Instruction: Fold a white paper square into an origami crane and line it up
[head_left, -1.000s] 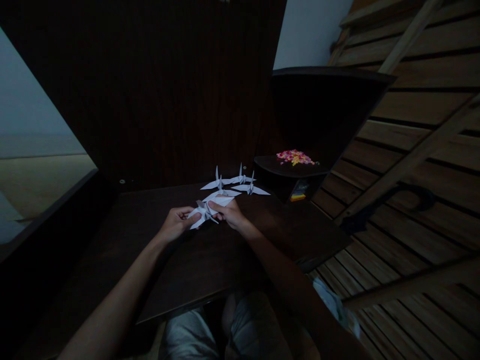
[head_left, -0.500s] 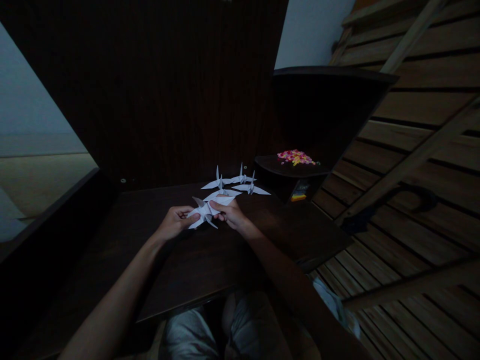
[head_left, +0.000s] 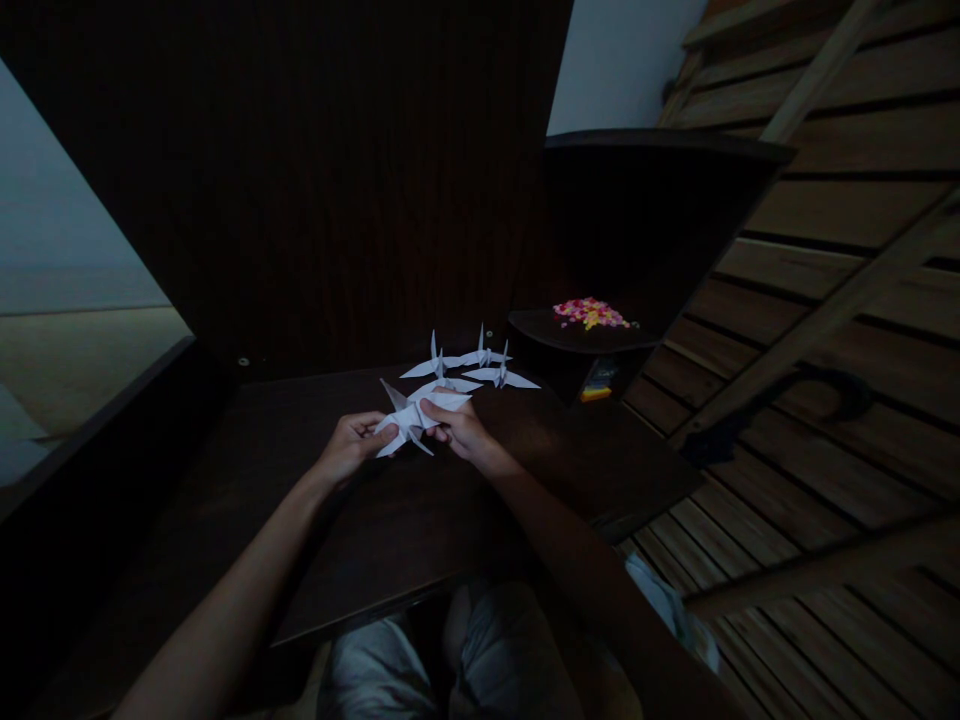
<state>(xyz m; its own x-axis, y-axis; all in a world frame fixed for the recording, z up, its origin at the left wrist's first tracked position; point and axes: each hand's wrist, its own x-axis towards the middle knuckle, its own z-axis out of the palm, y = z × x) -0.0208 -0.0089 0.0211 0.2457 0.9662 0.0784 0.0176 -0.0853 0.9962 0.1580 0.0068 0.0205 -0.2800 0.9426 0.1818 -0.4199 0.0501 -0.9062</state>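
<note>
Between my two hands, above the dark wooden desk [head_left: 360, 540], is a white paper crane [head_left: 409, 418] with its wings spread. My left hand [head_left: 355, 442] pinches the left wing, thumb on top. The right wing is pinched by my right hand [head_left: 457, 426], thumb on top and fingers curled beneath. One pointed end of the crane sticks up and away from me, the other down toward me. Just behind it stand several finished white paper cranes [head_left: 501, 377] with wings out, grouped close together; the nearest is partly hidden by the held one.
A rounded corner shelf [head_left: 540, 325] at the right carries a heap of small pink, red and yellow pieces [head_left: 591, 313]. Beneath it lies a small yellow item [head_left: 596, 394]. A dark upright panel [head_left: 337, 200] backs the desk, and wooden slats [head_left: 840, 290] rise at right.
The crane's far pointed end stands slightly higher and straighter than before. Both hands keep their pinch on the wings, in nearly the same place. The view has shifted very slightly.
</note>
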